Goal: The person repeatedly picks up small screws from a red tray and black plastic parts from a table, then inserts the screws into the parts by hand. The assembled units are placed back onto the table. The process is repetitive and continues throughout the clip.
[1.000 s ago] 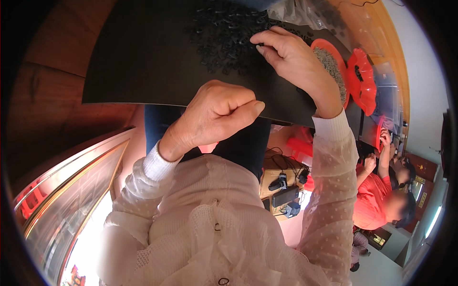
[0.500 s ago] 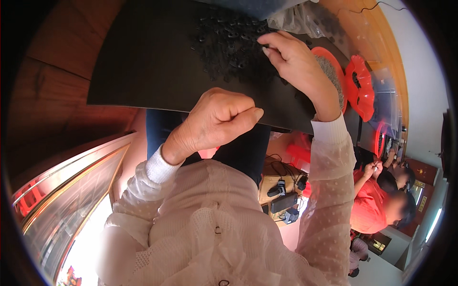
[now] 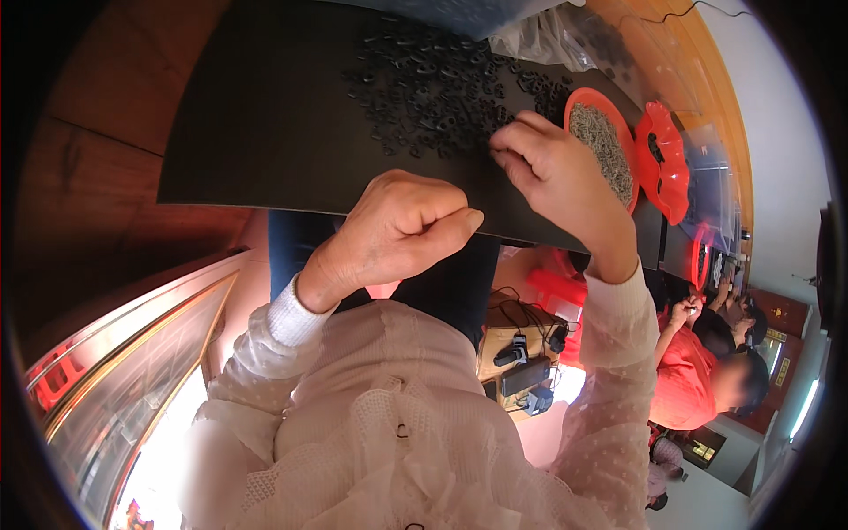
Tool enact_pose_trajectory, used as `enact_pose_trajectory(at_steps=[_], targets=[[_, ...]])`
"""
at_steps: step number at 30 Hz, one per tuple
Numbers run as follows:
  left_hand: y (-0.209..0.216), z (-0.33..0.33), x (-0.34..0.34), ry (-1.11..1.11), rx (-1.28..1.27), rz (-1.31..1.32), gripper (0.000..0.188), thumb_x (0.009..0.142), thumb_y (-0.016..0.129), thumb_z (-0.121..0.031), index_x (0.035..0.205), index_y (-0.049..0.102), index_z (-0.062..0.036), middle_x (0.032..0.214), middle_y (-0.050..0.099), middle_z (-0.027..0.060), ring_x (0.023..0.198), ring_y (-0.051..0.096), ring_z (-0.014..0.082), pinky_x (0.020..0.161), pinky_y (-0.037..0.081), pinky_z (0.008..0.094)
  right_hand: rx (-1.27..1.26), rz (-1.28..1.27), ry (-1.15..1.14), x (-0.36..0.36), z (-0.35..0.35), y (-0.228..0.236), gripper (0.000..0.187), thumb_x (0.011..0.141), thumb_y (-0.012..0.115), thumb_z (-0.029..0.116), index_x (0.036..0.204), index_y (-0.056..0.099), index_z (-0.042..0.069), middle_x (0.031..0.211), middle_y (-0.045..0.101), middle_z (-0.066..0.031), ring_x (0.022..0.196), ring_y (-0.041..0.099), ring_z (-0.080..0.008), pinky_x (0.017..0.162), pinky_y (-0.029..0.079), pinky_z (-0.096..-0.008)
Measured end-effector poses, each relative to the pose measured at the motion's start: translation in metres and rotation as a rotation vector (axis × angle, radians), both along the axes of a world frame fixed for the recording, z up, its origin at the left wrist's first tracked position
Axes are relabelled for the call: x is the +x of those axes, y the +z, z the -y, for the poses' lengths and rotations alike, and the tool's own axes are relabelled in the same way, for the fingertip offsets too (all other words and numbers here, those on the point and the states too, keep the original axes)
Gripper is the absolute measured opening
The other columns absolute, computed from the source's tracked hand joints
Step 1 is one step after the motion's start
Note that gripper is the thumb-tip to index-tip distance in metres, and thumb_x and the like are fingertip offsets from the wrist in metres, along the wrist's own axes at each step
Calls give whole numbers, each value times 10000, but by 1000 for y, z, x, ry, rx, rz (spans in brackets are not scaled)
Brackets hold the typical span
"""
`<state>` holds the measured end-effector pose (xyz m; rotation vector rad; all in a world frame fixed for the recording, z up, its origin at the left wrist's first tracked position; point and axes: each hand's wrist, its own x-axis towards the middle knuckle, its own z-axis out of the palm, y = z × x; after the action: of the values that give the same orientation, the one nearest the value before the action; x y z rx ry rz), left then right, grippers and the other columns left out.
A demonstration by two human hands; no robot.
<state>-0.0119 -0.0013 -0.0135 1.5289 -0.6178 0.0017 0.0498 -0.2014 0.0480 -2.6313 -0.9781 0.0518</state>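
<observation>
Many small black ring-like parts (image 3: 433, 79) lie scattered over the dark tabletop (image 3: 256, 132). My left hand (image 3: 397, 221) is closed in a fist at the table's near edge, thumb pressed against the curled forefinger; what it holds, if anything, is hidden. To its right, my right hand (image 3: 552, 168) is pinched over the near side of the scattered parts. Whatever is between its fingertips is too small or covered to make out. Beside the right hand stands a red bowl (image 3: 576, 95) full of small grey pieces (image 3: 605, 150).
A red wavy-rimmed dish (image 3: 676, 190) with a few dark pieces sits right of the bowl. Clear plastic bags (image 3: 548, 40) lie at the back. Below the table, a cardboard box (image 3: 495, 349) carries cables and adapters. A person in red (image 3: 685, 380) works further right.
My right hand has drawn back toward me from the middle of the black parts, still pinched. The red bowl shows more fully now. My left fist has barely moved.
</observation>
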Motion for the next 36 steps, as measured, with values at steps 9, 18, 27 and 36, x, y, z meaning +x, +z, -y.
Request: enact_pose_trajectory(at_steps=[9,18,27,36], targets=[[0,1,0,1,3,-26,328,849,564,-15,619,331,-15,534,301,40,472,276,110,438,230,317,-267,293,-56,-16,-1,-11,95,771,624,78,752,552,20,790,569,-111,671,628,-287,537,500,-378],[-1,1,2,-33,26,-87,341,892,532,-46,581,394,-23,502,425,8,438,414,68,414,289,265,-335,380,-93,-16,1,-20,100,732,626,50,818,579,31,755,564,-104,620,615,-289,514,488,-375],[8,5,4,-31,-67,-332,345,965,506,-195,662,514,-30,575,496,5,499,509,75,451,376,234,308,309,-30,-37,-5,-11,181,708,660,13,871,585,35,768,570,-102,584,595,-274,496,476,-355],[10,3,9,8,-173,-445,370,985,473,-300,769,577,-18,661,519,-1,637,471,67,586,390,228,236,547,158,-44,-17,-21,355,636,663,-16,984,593,-7,712,471,-74,552,555,-204,445,446,-313]])
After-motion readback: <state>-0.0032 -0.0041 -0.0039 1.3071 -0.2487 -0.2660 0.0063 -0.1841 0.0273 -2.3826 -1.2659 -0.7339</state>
